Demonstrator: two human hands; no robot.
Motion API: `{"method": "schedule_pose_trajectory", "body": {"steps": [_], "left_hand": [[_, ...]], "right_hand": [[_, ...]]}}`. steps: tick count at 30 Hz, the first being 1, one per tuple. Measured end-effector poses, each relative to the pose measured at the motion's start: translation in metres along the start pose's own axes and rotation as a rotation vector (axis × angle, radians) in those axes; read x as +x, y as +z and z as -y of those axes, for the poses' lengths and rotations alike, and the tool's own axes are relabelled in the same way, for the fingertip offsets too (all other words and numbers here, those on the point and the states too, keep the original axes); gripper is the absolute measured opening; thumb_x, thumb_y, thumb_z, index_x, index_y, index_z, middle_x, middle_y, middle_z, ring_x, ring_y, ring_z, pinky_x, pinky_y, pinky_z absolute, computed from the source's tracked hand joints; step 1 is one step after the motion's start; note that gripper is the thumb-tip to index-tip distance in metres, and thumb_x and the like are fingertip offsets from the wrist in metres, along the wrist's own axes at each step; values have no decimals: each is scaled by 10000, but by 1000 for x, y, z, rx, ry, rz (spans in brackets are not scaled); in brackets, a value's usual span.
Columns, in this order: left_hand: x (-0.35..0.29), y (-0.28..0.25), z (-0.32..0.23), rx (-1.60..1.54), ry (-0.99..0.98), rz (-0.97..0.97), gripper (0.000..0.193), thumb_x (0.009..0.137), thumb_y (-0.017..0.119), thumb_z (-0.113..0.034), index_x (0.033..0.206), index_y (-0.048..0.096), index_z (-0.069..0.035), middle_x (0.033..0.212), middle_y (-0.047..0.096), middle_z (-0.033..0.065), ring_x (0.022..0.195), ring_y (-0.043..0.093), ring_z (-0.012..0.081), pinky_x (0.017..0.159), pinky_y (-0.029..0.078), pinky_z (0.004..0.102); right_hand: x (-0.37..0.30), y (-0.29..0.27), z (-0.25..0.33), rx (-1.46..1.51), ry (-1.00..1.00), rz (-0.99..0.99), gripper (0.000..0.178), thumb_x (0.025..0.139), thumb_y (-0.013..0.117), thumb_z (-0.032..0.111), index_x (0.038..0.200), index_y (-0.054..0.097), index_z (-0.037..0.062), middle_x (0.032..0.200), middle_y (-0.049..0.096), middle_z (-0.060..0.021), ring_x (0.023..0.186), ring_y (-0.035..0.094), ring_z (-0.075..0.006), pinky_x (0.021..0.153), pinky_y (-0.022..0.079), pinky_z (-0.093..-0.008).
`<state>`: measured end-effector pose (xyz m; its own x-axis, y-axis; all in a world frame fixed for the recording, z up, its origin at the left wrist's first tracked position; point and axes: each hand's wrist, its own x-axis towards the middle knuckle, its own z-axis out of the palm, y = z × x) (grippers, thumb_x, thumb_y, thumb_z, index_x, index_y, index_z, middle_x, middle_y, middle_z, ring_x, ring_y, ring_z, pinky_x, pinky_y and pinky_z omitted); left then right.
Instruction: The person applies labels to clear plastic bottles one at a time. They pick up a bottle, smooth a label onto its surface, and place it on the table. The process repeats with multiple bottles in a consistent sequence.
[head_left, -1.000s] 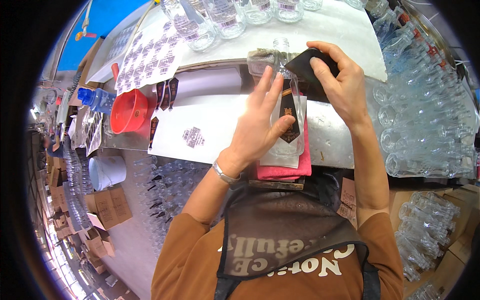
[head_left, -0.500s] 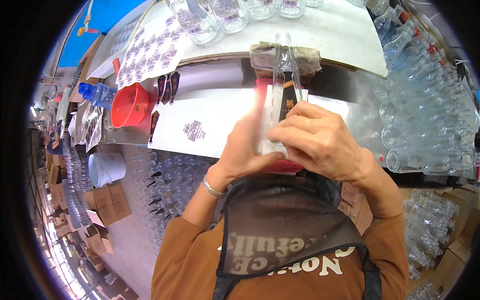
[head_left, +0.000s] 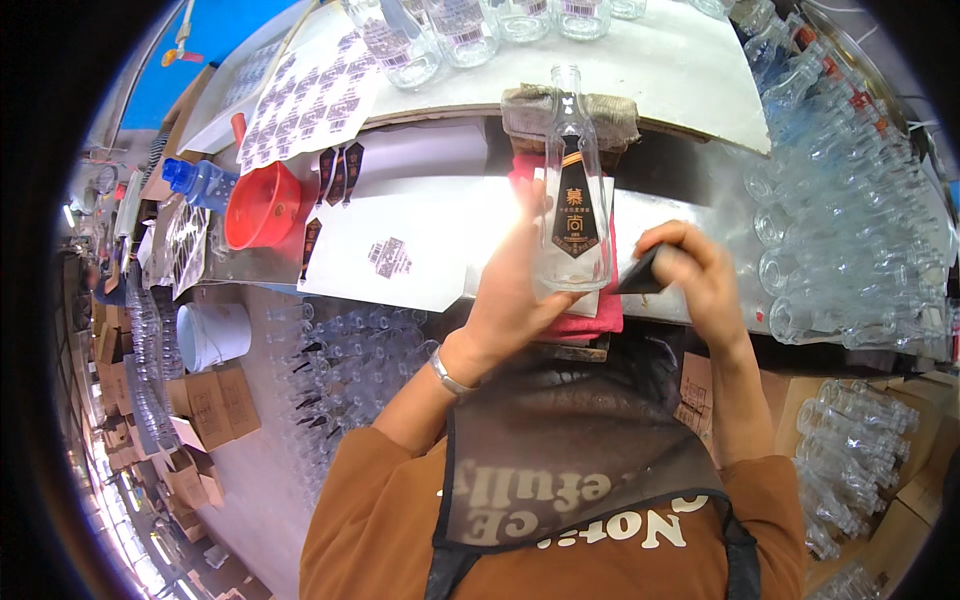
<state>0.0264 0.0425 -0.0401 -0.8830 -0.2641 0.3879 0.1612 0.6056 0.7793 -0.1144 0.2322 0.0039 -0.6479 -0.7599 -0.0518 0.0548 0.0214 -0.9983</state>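
Note:
A clear glass bottle [head_left: 572, 150] lies with its neck pointing away from me, resting on a folded, stained cloth [head_left: 620, 115]. On its upper face sits a black, pointed label [head_left: 573, 215] with gold and orange print. My left hand [head_left: 512, 268] grips the bottle along its left side, the thumb at the base. Just right of the base, apart from the glass, my right hand [head_left: 702, 278] holds a flat black piece [head_left: 642, 272]; motion blurs the fingers, and the piece's exact kind is unclear. Pink cloth [head_left: 590, 326] shows under the bottle.
Labelled bottles [head_left: 400, 55] stand at the back beside a label sheet [head_left: 310, 95]. Left are a red bowl [head_left: 262, 205], several black labels [head_left: 343, 175] and white paper [head_left: 340, 250]. Many clear bottles [head_left: 850, 240] lie stacked right; others stand on the floor, with a white bucket [head_left: 214, 335].
My right hand has moved off the bottle to the right, with the black piece now visible in it. The label is uncovered. My left hand still holds the bottle.

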Motion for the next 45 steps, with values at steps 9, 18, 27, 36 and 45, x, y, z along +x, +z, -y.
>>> {"method": "schedule_pose_trajectory", "body": {"steps": [9, 18, 27, 36, 45], "left_hand": [[-1, -2, -3, 74, 16, -50, 1029, 742, 857, -164, 1546, 254, 58, 1585, 271, 309, 1455, 334, 448, 1192, 314, 450], [-25, -38, 24, 303, 30, -73, 869, 817, 806, -326, 1477, 393, 61, 1513, 410, 291, 1345, 454, 445, 1115, 381, 462], [-124, -117, 62, 782, -257, -9, 562, 856, 738, -203, 1358, 561, -22, 1427, 540, 167, 1326, 502, 342, 1139, 338, 501], [-126, -108, 67, 830, -206, -118, 378, 801, 756, -48, 1169, 670, -64, 1278, 642, 120, 1196, 593, 304, 1035, 430, 445], [-84, -121, 25, -108, -725, -337, 191, 980, 637, -88, 1117, 705, 26, 820, 660, 32, 714, 603, 52, 585, 493, 221]], "right_hand": [[17, 21, -12, -242, 31, 6, 343, 1010, 558, 212, 1212, 657, -46, 970, 755, -159, 618, 623, -138, 597, 497, -322], [4, 15, -9, -659, -28, -30, 392, 920, 706, 188, 1253, 639, -7, 916, 756, -150, 551, 576, -134, 550, 461, -299], [-8, -15, -25, -573, 4, -178, 336, 958, 685, 177, 1225, 662, -25, 912, 740, -82, 725, 613, -99, 661, 479, -246], [-6, 10, -14, -594, -82, -115, 353, 921, 696, 114, 1248, 648, -10, 950, 740, -73, 576, 505, -47, 559, 437, -234], [-12, 19, -20, -543, -89, -28, 448, 839, 739, 113, 1254, 629, -13, 1002, 725, -89, 533, 498, -115, 525, 432, -282]]}}
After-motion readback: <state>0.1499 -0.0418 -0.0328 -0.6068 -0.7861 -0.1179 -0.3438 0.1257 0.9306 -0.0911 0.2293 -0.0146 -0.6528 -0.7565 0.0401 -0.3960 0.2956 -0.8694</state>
